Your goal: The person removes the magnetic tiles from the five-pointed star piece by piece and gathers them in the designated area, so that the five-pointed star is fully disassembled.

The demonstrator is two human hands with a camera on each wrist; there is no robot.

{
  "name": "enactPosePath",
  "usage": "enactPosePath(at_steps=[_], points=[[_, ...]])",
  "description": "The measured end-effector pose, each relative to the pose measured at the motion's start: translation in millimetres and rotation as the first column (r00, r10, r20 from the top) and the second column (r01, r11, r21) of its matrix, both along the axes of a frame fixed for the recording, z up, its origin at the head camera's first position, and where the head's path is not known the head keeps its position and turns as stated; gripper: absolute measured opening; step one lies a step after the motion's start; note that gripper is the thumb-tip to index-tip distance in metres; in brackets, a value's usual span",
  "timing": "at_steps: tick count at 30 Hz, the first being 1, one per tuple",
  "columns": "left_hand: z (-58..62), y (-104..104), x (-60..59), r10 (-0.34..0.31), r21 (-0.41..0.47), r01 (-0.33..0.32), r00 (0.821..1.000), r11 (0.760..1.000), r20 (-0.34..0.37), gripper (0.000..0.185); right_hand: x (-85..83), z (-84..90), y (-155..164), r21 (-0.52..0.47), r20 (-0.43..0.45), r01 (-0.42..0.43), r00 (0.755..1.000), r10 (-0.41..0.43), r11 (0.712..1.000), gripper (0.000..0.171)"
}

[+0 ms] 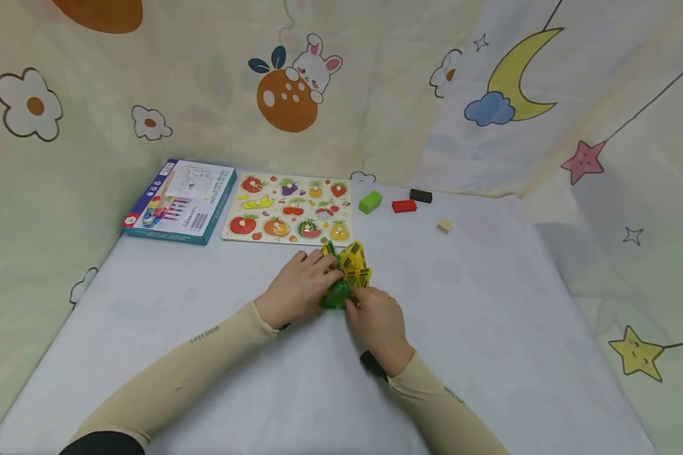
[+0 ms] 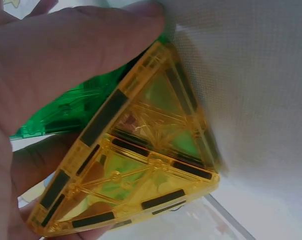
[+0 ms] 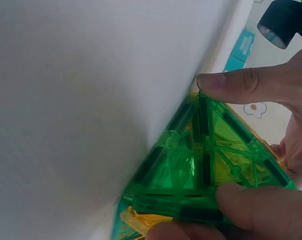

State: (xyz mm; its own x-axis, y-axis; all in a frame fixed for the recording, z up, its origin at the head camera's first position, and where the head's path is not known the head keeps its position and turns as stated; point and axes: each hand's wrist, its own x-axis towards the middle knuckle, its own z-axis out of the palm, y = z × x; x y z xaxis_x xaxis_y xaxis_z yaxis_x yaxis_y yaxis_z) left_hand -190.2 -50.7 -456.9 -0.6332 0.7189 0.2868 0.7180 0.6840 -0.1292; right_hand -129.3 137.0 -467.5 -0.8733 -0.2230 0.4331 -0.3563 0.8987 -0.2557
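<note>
Tiles [image 1: 346,275], yellow and green, are sitting mid-table [image 1: 489,328] on white cloth, and we are gripping them with both hands: left hand [image 1: 298,287] curling over their left side, right hand [image 1: 378,322] pinching the near edge. Behind are lying a puzzle [image 1: 289,208], a box [image 1: 179,201] and small blocks [image 1: 404,205]; cartoon-printed fabric [image 1: 375,95] is walling the space. At the left wrist, our fingers [image 2: 76,50] are wrapping yellow tiles [image 2: 136,165]. At the right wrist, our fingertips [image 3: 235,82] are pinching green tiles [image 3: 200,160] against the cloth.
</note>
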Motion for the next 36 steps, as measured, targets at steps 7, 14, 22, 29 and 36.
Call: enactPosePath(at_steps=[7,14,22,29,36], points=[[1.7,-1,-3.5,-0.004,0.024,0.002,0.999,1.000,0.054,0.055,-0.9,-4.7,2,-0.014,-0.041,-0.020,0.999,0.020,1.000,0.020],[4.5,-1,-6.6,-0.002,0.007,0.002,0.998,1.000,0.062,0.059,-1.8,-7.2,7,-0.056,-0.061,-0.047,0.997,0.043,0.997,0.021],[3.0,0,-8.4,-0.002,0.001,0.002,0.997,1.000,0.078,0.067,-1.6,-7.7,10,-0.071,-0.039,-0.053,0.998,0.051,0.996,0.016],[3.5,-1,-9.0,0.004,-0.011,-0.003,0.996,1.000,0.089,0.069,-2.6,-8.2,14,-0.092,-0.045,-0.076,0.996,0.072,0.993,0.005],[3.3,-2,-9.2,0.003,-0.004,-0.002,0.995,1.000,0.097,0.068,-3.1,-7.9,14,-0.083,-0.043,-0.082,0.996,0.079,0.993,0.006]])
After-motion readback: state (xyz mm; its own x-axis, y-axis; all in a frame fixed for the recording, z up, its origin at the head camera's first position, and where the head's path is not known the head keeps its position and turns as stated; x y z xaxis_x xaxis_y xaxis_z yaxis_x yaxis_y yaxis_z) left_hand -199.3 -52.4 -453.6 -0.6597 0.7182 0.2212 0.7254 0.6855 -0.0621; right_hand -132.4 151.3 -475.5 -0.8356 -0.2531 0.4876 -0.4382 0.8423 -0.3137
